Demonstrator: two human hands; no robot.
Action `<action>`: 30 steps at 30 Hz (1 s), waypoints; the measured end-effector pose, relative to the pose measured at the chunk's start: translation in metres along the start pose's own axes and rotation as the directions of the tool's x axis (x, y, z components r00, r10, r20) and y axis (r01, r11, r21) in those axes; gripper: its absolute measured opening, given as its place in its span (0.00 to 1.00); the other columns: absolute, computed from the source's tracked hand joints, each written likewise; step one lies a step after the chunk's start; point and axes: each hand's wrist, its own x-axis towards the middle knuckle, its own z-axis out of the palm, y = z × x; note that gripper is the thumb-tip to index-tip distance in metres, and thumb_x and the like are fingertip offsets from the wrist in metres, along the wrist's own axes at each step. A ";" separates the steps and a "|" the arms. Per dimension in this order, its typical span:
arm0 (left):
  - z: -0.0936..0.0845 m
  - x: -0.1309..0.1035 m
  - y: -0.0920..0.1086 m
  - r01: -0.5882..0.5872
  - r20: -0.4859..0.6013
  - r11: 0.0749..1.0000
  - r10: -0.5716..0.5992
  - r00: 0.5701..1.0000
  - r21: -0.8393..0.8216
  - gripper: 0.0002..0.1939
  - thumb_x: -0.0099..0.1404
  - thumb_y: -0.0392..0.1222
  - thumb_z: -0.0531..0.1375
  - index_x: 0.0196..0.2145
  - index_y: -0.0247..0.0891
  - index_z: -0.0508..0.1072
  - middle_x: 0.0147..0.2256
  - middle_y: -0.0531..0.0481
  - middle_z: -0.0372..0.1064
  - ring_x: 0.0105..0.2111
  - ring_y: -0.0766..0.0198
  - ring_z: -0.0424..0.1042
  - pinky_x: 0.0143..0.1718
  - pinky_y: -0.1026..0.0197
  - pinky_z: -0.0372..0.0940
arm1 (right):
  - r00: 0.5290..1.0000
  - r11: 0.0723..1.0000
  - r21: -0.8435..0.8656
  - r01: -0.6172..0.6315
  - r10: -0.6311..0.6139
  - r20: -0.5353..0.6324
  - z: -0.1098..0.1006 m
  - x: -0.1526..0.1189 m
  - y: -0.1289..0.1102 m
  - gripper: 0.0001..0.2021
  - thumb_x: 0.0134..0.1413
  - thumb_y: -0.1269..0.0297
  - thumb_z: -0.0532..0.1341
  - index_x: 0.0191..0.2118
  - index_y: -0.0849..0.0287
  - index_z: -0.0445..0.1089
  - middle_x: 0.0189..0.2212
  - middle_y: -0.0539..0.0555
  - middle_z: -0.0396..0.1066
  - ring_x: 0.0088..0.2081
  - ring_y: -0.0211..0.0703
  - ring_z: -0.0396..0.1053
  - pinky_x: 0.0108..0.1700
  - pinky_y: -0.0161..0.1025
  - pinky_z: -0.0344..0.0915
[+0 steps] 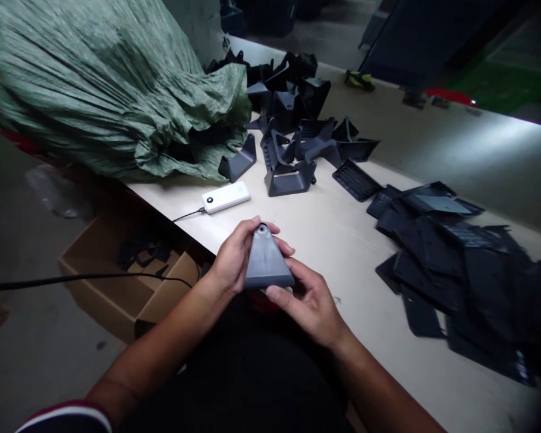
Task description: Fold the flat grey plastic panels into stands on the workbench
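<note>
One cardboard box [117, 282] sits on the floor at the far left, below the table edge, with a few dark scraps inside and one black cable [81, 278] running across it. Above it, one big green woven sack [103, 84] slumps on the table [342, 240], its mouth open toward the middle. Just right of the sack's mouth lies one white power bank [225, 197] with a thin lead plugged into its left end.

Two hands meet at the near edge of the table, both on one grey wedge-shaped plastic part [267, 261]. The left hand [234, 255] is curled around the part's left side, fingers reaching to its narrow top, where a small round hole shows. The right hand [309, 304] is half closed, thumb pressed under the part's wide lower edge and fingers wrapped behind it. The part stands upright between the two hands, narrow end away from the person, held just above the table edge.

Beyond the hands, a loose heap of dark angled brackets [293, 120] spills from the sack; at least ten, too tangled to count exactly. Far right, a spread of flat black ribbed panels [455, 252] overlaps in a pile, again more than ten.
</note>
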 end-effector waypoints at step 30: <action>0.014 -0.008 0.001 -0.183 -0.195 0.980 0.195 0.961 0.081 0.11 0.64 0.49 0.64 0.33 0.40 0.69 0.23 0.50 0.75 0.25 0.58 0.77 0.31 0.60 0.73 | 0.997 0.994 -0.094 0.061 -0.065 -0.031 0.002 -0.002 -0.004 0.12 0.60 0.53 0.70 0.39 0.55 0.75 0.35 0.51 0.73 0.38 0.46 0.70 0.44 0.41 0.67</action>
